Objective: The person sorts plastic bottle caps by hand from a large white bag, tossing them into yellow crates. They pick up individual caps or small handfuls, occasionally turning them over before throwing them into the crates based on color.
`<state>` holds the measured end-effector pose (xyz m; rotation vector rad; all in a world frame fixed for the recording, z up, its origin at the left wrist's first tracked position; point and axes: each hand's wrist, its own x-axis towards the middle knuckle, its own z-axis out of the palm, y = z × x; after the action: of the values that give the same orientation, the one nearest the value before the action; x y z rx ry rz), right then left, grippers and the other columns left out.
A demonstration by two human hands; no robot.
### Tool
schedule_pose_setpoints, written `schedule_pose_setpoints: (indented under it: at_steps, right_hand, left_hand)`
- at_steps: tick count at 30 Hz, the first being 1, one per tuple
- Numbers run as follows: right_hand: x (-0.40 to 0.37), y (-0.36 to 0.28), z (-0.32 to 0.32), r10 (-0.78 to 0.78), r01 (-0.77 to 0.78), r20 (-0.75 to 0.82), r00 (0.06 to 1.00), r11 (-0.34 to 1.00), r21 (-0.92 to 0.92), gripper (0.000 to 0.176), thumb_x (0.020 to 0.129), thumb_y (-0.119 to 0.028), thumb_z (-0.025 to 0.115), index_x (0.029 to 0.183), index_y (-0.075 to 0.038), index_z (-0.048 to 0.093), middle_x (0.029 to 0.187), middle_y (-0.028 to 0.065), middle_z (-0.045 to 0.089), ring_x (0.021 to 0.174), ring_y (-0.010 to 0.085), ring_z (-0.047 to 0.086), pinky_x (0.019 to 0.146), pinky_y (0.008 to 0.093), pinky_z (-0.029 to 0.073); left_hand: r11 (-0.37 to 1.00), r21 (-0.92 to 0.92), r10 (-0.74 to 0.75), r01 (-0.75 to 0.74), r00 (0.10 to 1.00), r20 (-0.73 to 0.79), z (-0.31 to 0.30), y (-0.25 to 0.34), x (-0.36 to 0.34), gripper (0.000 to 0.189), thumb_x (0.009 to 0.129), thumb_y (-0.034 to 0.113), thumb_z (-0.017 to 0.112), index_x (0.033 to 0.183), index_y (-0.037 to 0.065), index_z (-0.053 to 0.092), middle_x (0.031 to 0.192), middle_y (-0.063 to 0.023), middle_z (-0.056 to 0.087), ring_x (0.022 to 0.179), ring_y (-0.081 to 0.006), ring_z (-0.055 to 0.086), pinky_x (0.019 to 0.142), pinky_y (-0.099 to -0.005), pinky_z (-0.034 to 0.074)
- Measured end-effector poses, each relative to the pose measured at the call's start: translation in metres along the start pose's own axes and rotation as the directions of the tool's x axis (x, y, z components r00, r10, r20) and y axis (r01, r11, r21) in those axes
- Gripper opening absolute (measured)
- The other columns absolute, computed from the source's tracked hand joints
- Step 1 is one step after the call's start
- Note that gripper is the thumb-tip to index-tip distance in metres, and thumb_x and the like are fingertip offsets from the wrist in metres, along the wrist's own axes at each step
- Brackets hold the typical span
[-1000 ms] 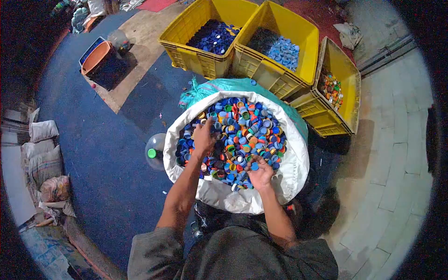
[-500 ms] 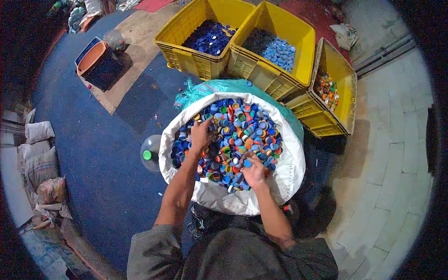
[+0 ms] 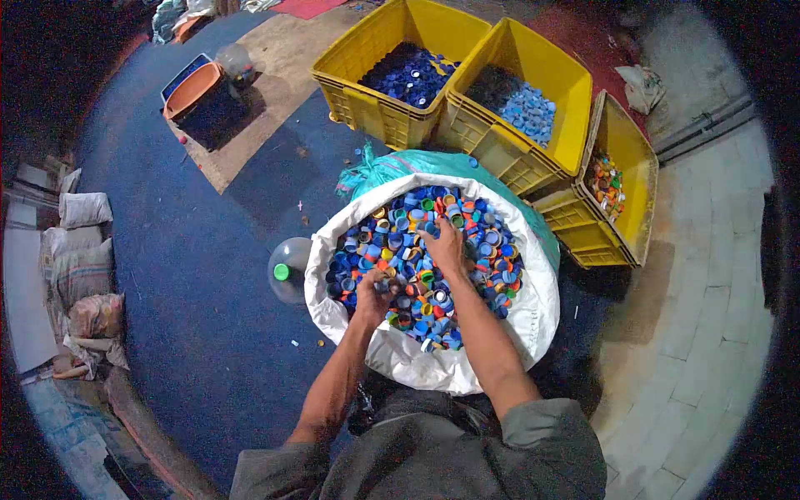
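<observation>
A white woven sack stands open in front of me, full of loose plastic bottle caps in blue, orange, green, red and white. My left hand is over the near left part of the caps. Its fingers are curled, and what they hold is too small to make out. Farther in, near the middle of the pile, my right hand reaches down with thumb and fingers closing on a blue cap.
Beyond the sack, yellow crates hold sorted caps: a dark blue one, a light blue one and an orange-mixed one. A clear jug with a green cap lies left. An orange basin and stacked sacks are farther left.
My right hand has moved forward from the near side of the pile to its middle. My left hand has drawn back toward me. The whole view has shifted slightly.
</observation>
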<state>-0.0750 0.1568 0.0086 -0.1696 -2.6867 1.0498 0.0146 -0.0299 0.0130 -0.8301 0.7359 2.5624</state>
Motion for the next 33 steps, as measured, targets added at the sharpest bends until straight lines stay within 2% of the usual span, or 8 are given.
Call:
schedule_pose_setpoints:
  at_steps: [9,15,17,20,24,28,30,33]
  right_hand:
    - [-0.003,-0.011,0.000,0.141,-0.146,0.144,0.979,0.989,0.028,0.047,0.068,-0.018,0.079,0.105,-0.001,0.055,0.095,0.0205,0.063,0.088,0.0370,0.061,0.074,0.0426,0.048]
    - [-0.028,-0.037,-0.024,-0.005,-0.019,0.135,0.991,0.984,0.175,0.060,0.063,-0.010,0.080,0.115,-0.004,0.052,0.104,0.0126,0.064,0.089,0.0262,0.062,0.075,0.0379,0.048]
    - [-0.043,-0.042,-0.030,0.049,-0.115,0.217,0.975,0.946,0.304,0.065,0.062,-0.005,0.080,0.120,-0.005,0.050,0.103,0.0090,0.065,0.078,0.0168,0.058,0.071,0.0309,0.047]
    - [-0.059,-0.046,-0.034,0.081,-0.165,0.264,0.961,0.934,0.316,0.071,0.058,-0.001,0.081,0.122,-0.006,0.049,0.101,0.0064,0.065,0.070,0.0117,0.054,0.067,0.0277,0.047]
    - [-0.062,-0.061,-0.051,0.227,-0.354,0.349,0.909,0.862,0.362,0.071,0.057,0.000,0.082,0.121,-0.005,0.050,0.097,0.0054,0.064,0.071,0.0115,0.053,0.065,0.0282,0.047]
    - [-0.071,-0.050,-0.047,0.147,-0.252,0.246,0.958,0.844,0.474,0.060,0.064,-0.007,0.079,0.118,-0.005,0.052,0.097,0.0053,0.063,0.073,0.0117,0.053,0.066,0.0278,0.046]
    - [-0.074,-0.038,-0.046,0.098,-0.164,0.152,0.983,0.837,0.523,0.051,0.069,-0.009,0.074,0.115,-0.005,0.053,0.096,0.0047,0.061,0.074,0.0107,0.051,0.067,0.0262,0.045]
    - [-0.079,-0.034,-0.065,0.403,-0.540,0.398,0.824,0.349,0.766,0.041,0.075,-0.010,0.065,0.113,-0.005,0.053,0.093,0.0044,0.057,0.074,0.0109,0.049,0.068,0.0251,0.043]
  left_hand:
    - [0.975,0.206,-0.081,0.085,0.996,-0.028,0.012,0.004,-0.005,0.019,0.086,0.030,0.060,0.090,0.012,0.054,0.077,0.0023,0.053,0.064,-0.0086,0.048,0.054,-0.0224,0.038]
    - [0.946,0.324,-0.005,0.014,1.000,-0.031,0.049,0.007,0.000,0.020,0.089,0.028,0.059,0.093,0.009,0.058,0.076,0.0035,0.053,0.061,-0.0074,0.046,0.054,-0.0238,0.038]
    - [0.951,0.305,-0.035,0.056,0.997,-0.074,0.071,0.010,-0.006,0.021,0.089,0.027,0.059,0.096,0.007,0.060,0.076,0.0028,0.053,0.061,-0.0074,0.046,0.054,-0.0231,0.038]
    - [0.929,0.368,-0.063,0.037,0.996,0.057,0.045,-0.003,0.013,0.025,0.088,0.030,0.062,0.097,0.007,0.063,0.077,0.0023,0.053,0.063,-0.0072,0.046,0.055,-0.0231,0.038]
    - [0.919,0.392,-0.062,0.029,0.996,0.070,0.022,-0.016,0.026,0.022,0.086,0.028,0.064,0.094,0.008,0.064,0.073,0.0030,0.053,0.055,-0.0072,0.045,0.047,-0.0222,0.035]
    - [0.936,0.352,-0.042,0.033,0.999,0.019,0.034,-0.013,0.013,0.026,0.083,0.027,0.067,0.097,0.005,0.063,0.071,0.0003,0.056,0.053,-0.0094,0.050,0.047,-0.0218,0.038]
    - [0.740,0.647,0.232,-0.184,0.973,0.011,0.037,-0.013,0.011,0.033,0.080,0.027,0.071,0.100,0.003,0.062,0.076,-0.0027,0.060,0.059,-0.0121,0.055,0.053,-0.0252,0.044]
    - [0.320,0.888,0.537,-0.330,0.836,0.118,0.041,-0.007,0.018,0.040,0.075,0.023,0.073,0.107,0.002,0.059,0.090,-0.0103,0.063,0.077,-0.0207,0.060,0.069,-0.0314,0.047]
